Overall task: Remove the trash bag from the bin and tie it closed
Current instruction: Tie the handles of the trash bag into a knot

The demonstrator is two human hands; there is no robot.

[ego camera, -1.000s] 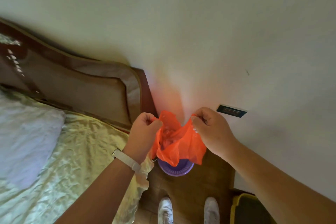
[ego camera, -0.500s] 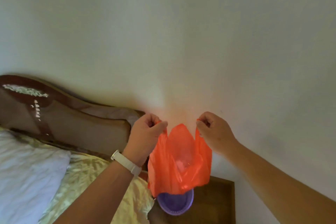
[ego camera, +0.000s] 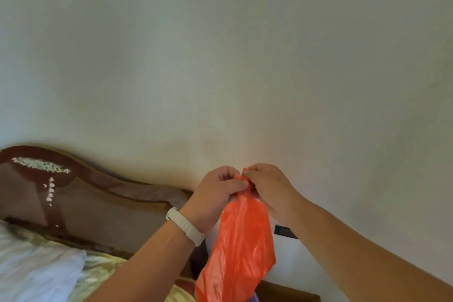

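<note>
There was one crinkled orange plastic trash bag (ego camera: 239, 247), pinched at its top by two bare hands, one left hand (ego camera: 217, 197) and one right hand (ego camera: 270, 191). One white wristband (ego camera: 185, 226) showed, one brown padded headboard (ego camera: 81, 206), one white pillow (ego camera: 36, 274), and one small dark rectangular wall plate (ego camera: 284, 231). One sliver of purple plastic bin (ego camera: 255, 298) showed at the bottom edge.

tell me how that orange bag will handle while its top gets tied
Probably floppy: the orange bag hangs creased and limp below the left hand and right hand. Likely light, since pinching fingers alone carry it. The thin glossy film may slip.
</note>
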